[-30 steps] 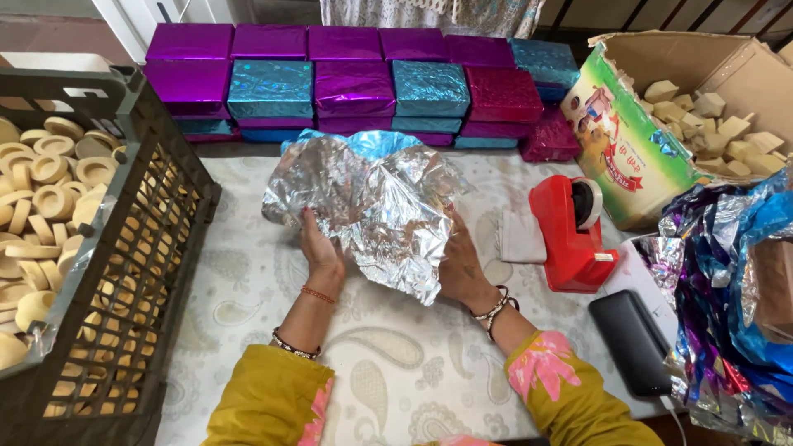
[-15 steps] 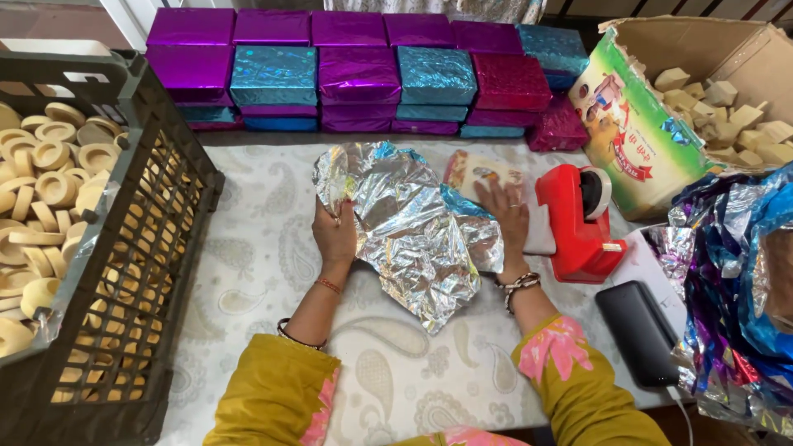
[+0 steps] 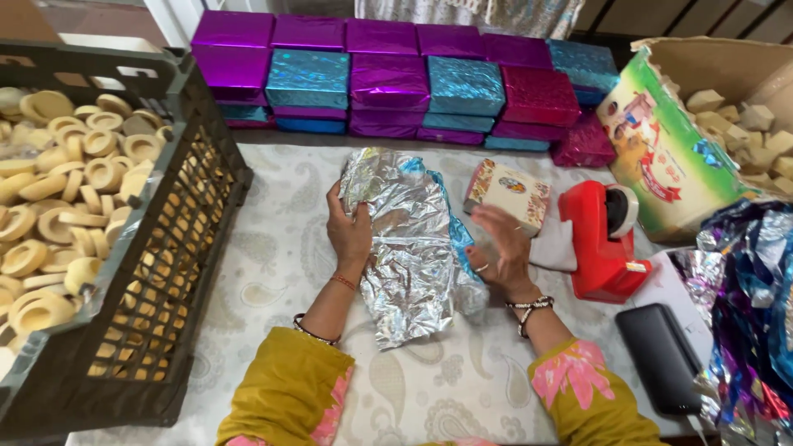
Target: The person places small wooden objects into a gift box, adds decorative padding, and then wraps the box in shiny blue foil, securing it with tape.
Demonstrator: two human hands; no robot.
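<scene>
Black plastic crate [image 3: 178,272] of pale round biscuits sat far left. Left hand [image 3: 349,234] pressed flat on the crinkled silver foil sheet [image 3: 413,248] at table centre, fingers gripping its left edge. Right hand [image 3: 500,252] lay open, blurred, at the foil's right edge, holding nothing. Small printed cardboard box [image 3: 508,192] just beyond; red tape dispenser [image 3: 599,244] to the right.

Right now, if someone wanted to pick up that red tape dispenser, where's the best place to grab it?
Probably around the tall back hump of the red tape dispenser, coming from above. It stands upright on the table, its top is uncovered, and the right hand and small printed box crowd its left side.
</scene>
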